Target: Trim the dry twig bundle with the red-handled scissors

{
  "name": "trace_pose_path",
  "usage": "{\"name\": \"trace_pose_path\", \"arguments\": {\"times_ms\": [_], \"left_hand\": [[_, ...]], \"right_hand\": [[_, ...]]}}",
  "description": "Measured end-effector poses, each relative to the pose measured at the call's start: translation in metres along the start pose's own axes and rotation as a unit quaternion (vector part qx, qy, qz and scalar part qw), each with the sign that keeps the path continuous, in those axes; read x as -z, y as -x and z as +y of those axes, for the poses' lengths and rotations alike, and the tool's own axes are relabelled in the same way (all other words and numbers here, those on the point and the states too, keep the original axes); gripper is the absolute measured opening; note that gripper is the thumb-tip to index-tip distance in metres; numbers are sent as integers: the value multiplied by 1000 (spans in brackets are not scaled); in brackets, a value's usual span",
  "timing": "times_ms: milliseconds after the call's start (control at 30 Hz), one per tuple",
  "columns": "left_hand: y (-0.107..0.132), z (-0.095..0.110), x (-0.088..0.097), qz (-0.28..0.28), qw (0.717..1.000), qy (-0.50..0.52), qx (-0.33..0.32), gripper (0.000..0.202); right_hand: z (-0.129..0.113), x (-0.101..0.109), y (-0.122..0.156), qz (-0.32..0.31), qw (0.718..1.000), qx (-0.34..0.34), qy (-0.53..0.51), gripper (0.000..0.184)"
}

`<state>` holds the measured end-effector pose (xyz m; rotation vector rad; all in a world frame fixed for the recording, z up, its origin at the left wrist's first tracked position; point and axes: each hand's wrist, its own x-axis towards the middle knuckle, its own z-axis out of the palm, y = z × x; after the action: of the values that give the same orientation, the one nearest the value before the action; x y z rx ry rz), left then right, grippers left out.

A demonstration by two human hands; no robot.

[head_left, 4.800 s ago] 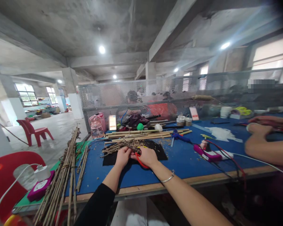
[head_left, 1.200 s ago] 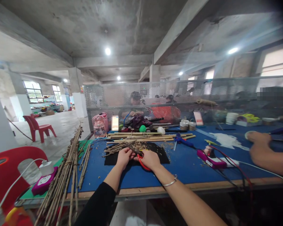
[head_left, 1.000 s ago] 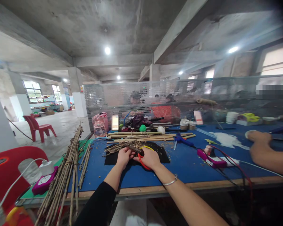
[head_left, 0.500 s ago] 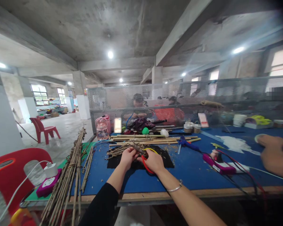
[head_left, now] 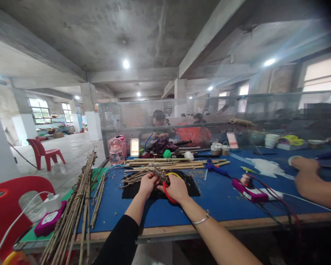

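Observation:
My right hand (head_left: 177, 188) is closed around a pair of shears with a red handle (head_left: 169, 197) and a yellow handle. Their grey blades point up and to the left, among the twigs. Close beside it, my left hand (head_left: 149, 184) is pinched at the blades, apparently on a thin twig; the fingers hide most of it. Both hands are above a black cloth (head_left: 191, 187) on the blue tabletop. Short brown twigs (head_left: 132, 178) lie in a loose pile on the cloth, just beyond my left hand.
Long sticks (head_left: 68, 209) hang over the table's left front edge. Bamboo poles (head_left: 182, 166) lie behind the cloth. A blue glue gun (head_left: 216, 168) and a purple power strip (head_left: 249, 190) are to the right. A co-worker's arm (head_left: 314, 184) reaches in at far right.
The whole view has shifted slightly. My hands stay together over the cloth with the shears in the right one; their grip looks nearly the same.

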<state>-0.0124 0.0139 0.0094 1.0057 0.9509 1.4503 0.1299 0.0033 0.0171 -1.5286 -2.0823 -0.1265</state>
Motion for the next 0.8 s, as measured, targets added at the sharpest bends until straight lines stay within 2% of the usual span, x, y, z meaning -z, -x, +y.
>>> {"name": "trace_pose_path", "arguments": {"times_ms": [267,467,800], "left_hand": [[9,-6,10,-17,999,34,1,30],[12,-4,7,-12,999,38,13,27],[14,-3,4,5,1000,22,-2,26]], "right_hand": [[0,-1,2,7,999,37,-6,49],[-1,1,3,13,999,36,-3,49],[-4,6,6,-43,999,-16,-18,50]]}}
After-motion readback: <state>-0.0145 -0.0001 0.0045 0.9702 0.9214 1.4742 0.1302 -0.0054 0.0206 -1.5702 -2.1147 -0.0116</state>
